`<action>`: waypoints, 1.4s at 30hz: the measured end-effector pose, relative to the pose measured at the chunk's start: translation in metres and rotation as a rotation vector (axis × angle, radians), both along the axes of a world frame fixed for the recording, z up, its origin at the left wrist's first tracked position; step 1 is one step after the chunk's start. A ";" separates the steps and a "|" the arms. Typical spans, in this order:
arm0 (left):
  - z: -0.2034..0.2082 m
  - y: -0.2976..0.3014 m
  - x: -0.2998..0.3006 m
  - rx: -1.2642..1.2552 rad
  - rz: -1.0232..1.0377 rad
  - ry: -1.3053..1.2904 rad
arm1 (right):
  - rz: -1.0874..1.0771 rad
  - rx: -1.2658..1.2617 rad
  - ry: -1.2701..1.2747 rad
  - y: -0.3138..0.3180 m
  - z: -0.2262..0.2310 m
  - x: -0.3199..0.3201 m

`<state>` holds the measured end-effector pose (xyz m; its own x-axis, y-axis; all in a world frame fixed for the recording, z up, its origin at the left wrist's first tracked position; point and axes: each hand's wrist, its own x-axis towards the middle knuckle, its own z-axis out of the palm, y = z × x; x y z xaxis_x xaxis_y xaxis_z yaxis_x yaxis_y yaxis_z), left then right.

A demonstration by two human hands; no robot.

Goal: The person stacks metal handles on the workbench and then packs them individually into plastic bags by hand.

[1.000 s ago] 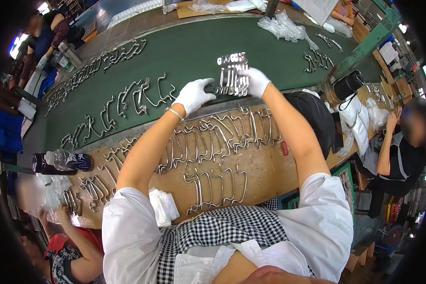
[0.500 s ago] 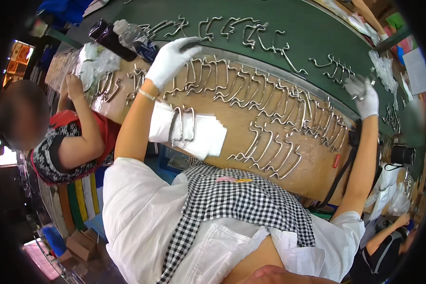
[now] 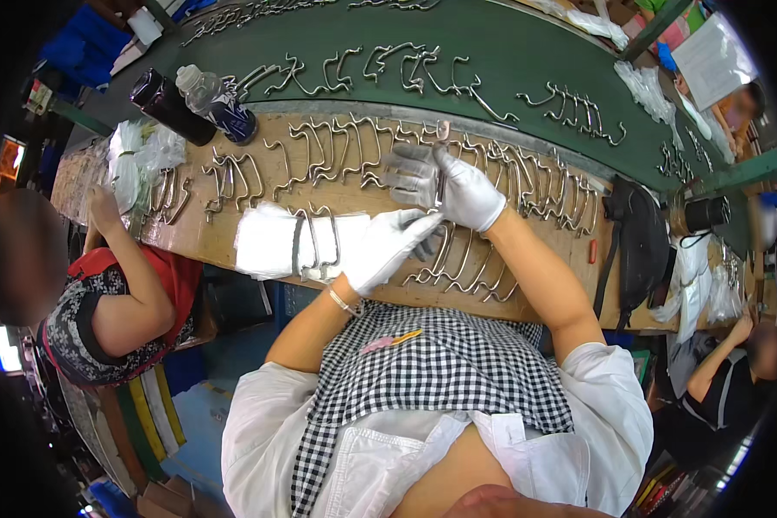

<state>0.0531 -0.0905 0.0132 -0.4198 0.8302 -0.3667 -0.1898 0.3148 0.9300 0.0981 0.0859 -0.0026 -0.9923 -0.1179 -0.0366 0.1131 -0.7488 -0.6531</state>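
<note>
In front of my chest my two hands, in white gloves with grey-stained palms, meet over the table. A bent metal rod (image 3: 441,186) stands upright at my right hand (image 3: 470,194), between thumb and palm, its flat tip showing above the thumb. The fingers of that hand reach out to the left. My left hand (image 3: 384,249) pinches at the rod's lower end with thumb and forefinger; the exact contact is partly hidden. Just left of it, two bent metal rods (image 3: 321,237) lie on a stack of white sheets (image 3: 263,244). Several more bent rods (image 3: 462,268) lie right of my left hand.
A long row of bent rods (image 3: 341,151) lines the wooden table (image 3: 561,285). Beyond it runs a green belt (image 3: 492,73) carrying more rods. A dark bottle (image 3: 171,105) and a clear bottle (image 3: 220,102) stand far left. A black bag (image 3: 637,246) sits right; a co-worker (image 3: 138,302) sits left.
Both hands have come inward from the table's far left and far right and now meet at the middle around one rod. The view has turned slightly.
</note>
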 end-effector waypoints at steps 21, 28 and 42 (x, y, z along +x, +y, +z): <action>0.038 0.040 -0.080 -0.036 -0.344 0.614 | -1.497 0.944 -1.689 -0.005 -0.128 0.671; 0.014 0.109 -0.160 -0.077 -0.106 1.056 | -2.310 -0.038 -1.068 0.039 -0.103 0.610; -0.025 0.234 -0.247 -0.497 0.065 1.350 | -0.431 2.258 -0.475 0.190 -0.012 0.007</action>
<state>-0.1936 0.1435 -0.0117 -0.7046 0.7033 0.0939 0.7049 0.6788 0.2058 0.1054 0.2755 -0.0145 -0.8263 0.5559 0.0899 0.5392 0.8271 -0.1583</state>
